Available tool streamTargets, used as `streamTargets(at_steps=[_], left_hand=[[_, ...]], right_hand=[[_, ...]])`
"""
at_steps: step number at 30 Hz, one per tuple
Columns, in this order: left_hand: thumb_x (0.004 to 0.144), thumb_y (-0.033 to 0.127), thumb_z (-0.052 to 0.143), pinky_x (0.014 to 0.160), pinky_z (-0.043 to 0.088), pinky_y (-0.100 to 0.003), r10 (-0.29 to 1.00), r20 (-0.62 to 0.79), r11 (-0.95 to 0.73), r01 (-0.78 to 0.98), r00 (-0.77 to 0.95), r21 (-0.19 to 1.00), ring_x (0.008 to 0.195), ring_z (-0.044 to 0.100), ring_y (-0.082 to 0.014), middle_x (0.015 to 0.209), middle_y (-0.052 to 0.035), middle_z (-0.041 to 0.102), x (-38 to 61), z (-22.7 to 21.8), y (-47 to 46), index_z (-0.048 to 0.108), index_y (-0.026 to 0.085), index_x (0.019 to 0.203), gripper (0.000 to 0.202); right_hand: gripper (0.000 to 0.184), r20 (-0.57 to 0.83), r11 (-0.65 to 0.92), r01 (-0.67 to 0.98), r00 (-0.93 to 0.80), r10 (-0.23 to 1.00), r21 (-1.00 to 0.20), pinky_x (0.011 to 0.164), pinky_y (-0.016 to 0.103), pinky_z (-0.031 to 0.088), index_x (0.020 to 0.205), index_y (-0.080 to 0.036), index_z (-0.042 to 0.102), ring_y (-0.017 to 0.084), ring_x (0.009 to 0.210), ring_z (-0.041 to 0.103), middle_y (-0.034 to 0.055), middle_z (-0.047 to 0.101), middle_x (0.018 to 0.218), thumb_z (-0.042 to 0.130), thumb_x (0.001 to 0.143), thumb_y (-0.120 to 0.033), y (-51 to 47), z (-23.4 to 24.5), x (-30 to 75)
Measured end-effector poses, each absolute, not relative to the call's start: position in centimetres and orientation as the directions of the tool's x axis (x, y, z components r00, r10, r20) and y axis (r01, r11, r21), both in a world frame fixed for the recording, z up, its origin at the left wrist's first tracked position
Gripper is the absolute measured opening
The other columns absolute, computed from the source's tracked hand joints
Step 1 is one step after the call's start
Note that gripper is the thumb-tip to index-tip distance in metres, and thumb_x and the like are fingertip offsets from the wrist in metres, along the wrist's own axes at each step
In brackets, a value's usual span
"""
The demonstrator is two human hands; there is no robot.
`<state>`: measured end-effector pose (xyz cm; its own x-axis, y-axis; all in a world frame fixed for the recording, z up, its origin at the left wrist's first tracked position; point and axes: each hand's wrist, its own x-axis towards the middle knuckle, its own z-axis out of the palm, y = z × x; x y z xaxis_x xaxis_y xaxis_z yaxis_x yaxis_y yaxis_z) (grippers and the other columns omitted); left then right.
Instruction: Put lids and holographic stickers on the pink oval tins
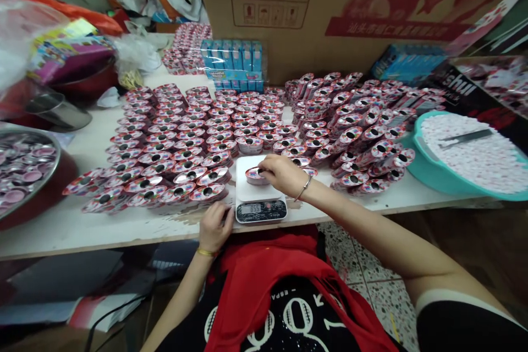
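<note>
A small white digital scale (259, 198) sits at the near edge of the white table (82, 225), its display lit. One round red and white tin (256, 175) stands on its platform. My right hand (282, 174) rests on that tin, fingers curled around its rim. My left hand (215, 225) lies on the table edge just left of the scale, fingers curled under; whether they hold anything is hidden. Rows of several like tins (173, 137) cover the table behind the scale, and another heap (355, 121) lies to the right.
A teal basin (424, 170) of small white pieces with a dark tool stands at the right. A red bowl (41, 198) of lids sits at the left. Blue packets (233, 63) and a large cardboard box (330, 5) stand at the back.
</note>
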<state>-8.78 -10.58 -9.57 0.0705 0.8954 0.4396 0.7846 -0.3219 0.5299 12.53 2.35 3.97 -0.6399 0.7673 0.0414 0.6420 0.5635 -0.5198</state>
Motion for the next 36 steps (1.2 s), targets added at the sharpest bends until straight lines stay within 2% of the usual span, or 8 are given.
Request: streamTargets(at_steps=[6, 9, 13, 18, 23, 27, 31, 36], left_hand=[[0.087, 0.022, 0.055, 0.073, 0.046, -0.029, 0.892, 0.448, -0.318, 0.791, 0.062, 0.522, 0.076, 0.057, -0.0159, 0.078, -0.0048, 0.062, -8.7, -9.4, -10.6, 0.059, 0.018, 0.083, 0.006], [0.088, 0.022, 0.055, 0.073, 0.046, -0.029, 0.896, 0.441, -0.310, 0.786, 0.054, 0.534, 0.076, 0.058, -0.0159, 0.078, -0.0048, 0.062, -8.6, -9.4, -10.7, 0.059, 0.018, 0.083, 0.008], [0.089, 0.025, 0.053, 0.072, 0.046, -0.030, 0.907, 0.418, -0.288, 0.800, 0.051, 0.526, 0.075, 0.057, -0.0162, 0.076, -0.0046, 0.062, -8.6, -9.4, -10.6, 0.059, 0.019, 0.081, 0.011], [0.088, 0.025, 0.053, 0.072, 0.045, -0.029, 0.904, 0.423, -0.293, 0.806, 0.058, 0.515, 0.075, 0.057, -0.0160, 0.076, -0.0044, 0.061, -8.6, -9.3, -10.6, 0.058, 0.019, 0.080, 0.011], [0.088, 0.024, 0.054, 0.071, 0.045, -0.029, 0.901, 0.430, -0.295, 0.808, 0.057, 0.511, 0.075, 0.057, -0.0161, 0.076, -0.0044, 0.061, -8.5, -9.3, -10.6, 0.059, 0.019, 0.080, 0.011], [0.087, 0.023, 0.055, 0.071, 0.045, -0.028, 0.900, 0.433, -0.296, 0.811, 0.058, 0.506, 0.074, 0.057, -0.0157, 0.075, -0.0045, 0.061, -8.5, -9.3, -10.5, 0.058, 0.018, 0.079, 0.010], [0.087, 0.021, 0.057, 0.072, 0.047, -0.029, 0.897, 0.439, -0.298, 0.806, 0.053, 0.512, 0.075, 0.058, -0.0157, 0.077, -0.0049, 0.062, -8.6, -9.2, -10.6, 0.058, 0.018, 0.080, 0.008], [0.083, 0.017, 0.060, 0.076, 0.050, -0.031, 0.850, 0.521, -0.381, 0.769, 0.073, 0.513, 0.084, 0.060, -0.0174, 0.090, -0.0069, 0.062, -8.4, -7.8, -10.5, 0.059, 0.019, 0.097, 0.013]], right_hand=[[0.019, 0.176, 0.395, 0.452, -0.453, 0.874, -0.799, 0.083, 0.032, 0.048, 0.100, -0.017, 0.068, 0.016, 0.089, 0.060, 0.0064, 0.068, 0.097, 0.058, 0.085, -0.015, 2.3, 5.3, 14.5], [0.023, 0.046, 0.114, 0.236, -0.278, 0.960, -0.965, 0.065, 0.028, 0.049, 0.102, -0.020, 0.068, 0.012, 0.069, 0.058, 0.0025, 0.067, 0.088, 0.064, 0.083, -0.033, 2.0, 5.3, 17.5], [0.035, -0.207, -0.207, 0.011, -0.099, 0.973, -0.978, 0.051, 0.023, 0.043, 0.085, -0.019, 0.069, 0.009, 0.059, 0.054, 0.0015, 0.066, 0.077, 0.077, 0.067, -0.048, 0.5, 3.6, 21.7], [0.039, -0.388, -0.388, -0.065, -0.023, 0.921, -0.919, 0.065, 0.025, 0.054, 0.079, -0.018, 0.071, 0.011, 0.068, 0.063, 0.0031, 0.070, 0.079, 0.088, 0.051, -0.040, -2.3, 1.1, 24.9], [0.046, -0.437, -0.441, -0.066, -0.060, 0.897, -0.895, 0.076, 0.031, 0.058, 0.091, -0.018, 0.069, 0.016, 0.075, 0.070, 0.0055, 0.073, 0.085, 0.087, 0.055, -0.041, -3.8, 0.9, 25.8], [0.045, -0.399, -0.402, -0.028, -0.067, 0.914, -0.915, 0.058, 0.025, 0.055, 0.090, -0.018, 0.062, 0.013, 0.061, 0.067, 0.0048, 0.072, 0.079, 0.082, 0.062, -0.047, -4.1, 1.2, 25.7], [0.042, -0.371, -0.369, 0.033, -0.069, 0.926, -0.929, 0.041, 0.019, 0.043, 0.078, -0.017, 0.057, 0.010, 0.051, 0.060, 0.0045, 0.069, 0.073, 0.077, 0.066, -0.052, -4.5, 1.6, 25.7], [0.039, -0.130, -0.160, 0.179, 0.168, 0.977, -0.971, 0.039, 0.019, 0.034, 0.076, -0.018, 0.061, 0.007, 0.043, 0.048, -0.0004, 0.062, 0.060, 0.075, 0.068, -0.054, -3.2, 4.3, 30.1]])
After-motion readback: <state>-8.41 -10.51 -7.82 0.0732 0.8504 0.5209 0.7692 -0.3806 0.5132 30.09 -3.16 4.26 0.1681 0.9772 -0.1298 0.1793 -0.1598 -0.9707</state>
